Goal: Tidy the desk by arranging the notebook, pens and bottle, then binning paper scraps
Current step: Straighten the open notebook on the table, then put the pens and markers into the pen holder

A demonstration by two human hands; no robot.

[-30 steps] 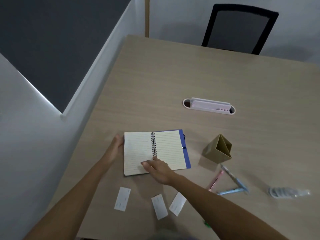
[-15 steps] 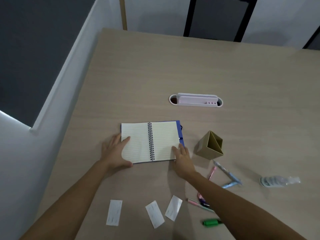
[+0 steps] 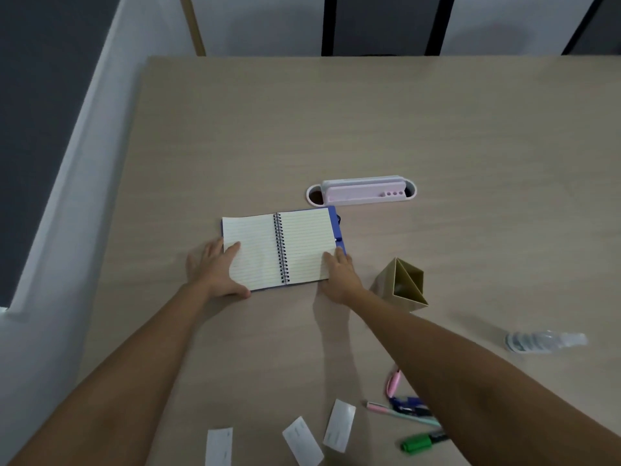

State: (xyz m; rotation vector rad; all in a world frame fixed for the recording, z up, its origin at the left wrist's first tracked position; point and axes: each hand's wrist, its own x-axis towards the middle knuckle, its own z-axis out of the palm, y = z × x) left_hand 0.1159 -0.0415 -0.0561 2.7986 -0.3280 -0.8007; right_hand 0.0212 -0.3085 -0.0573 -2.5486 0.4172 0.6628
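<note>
Head view shows the tidying barely begun. One spiral notebook (image 3: pixel 280 249) lies open near the middle of the counter (image 3: pixel 336 122), with the left hand (image 3: pixel 215 270) spread flat at its left edge, thumb on the page, and the right hand (image 3: pixel 339 272) flat at its near right corner, fingertips on the paper. Neither hand is clenched around it; both press or steady it, seemingly to close or square it. One clear bottle (image 3: pixel 544 341) lies on its side toward the counter's right edge. At least four pens (image 3: pixel 403 410) and a green marker (image 3: pixel 421 441) lie loose near the near edge, partly hidden by the right forearm, so the count is uncertain. One tan pen holder (image 3: pixel 405 284) stands empty just right of the notebook. Three paper scraps (image 3: pixel 339 425) remain along the near edge. No bin is visible.
</note>
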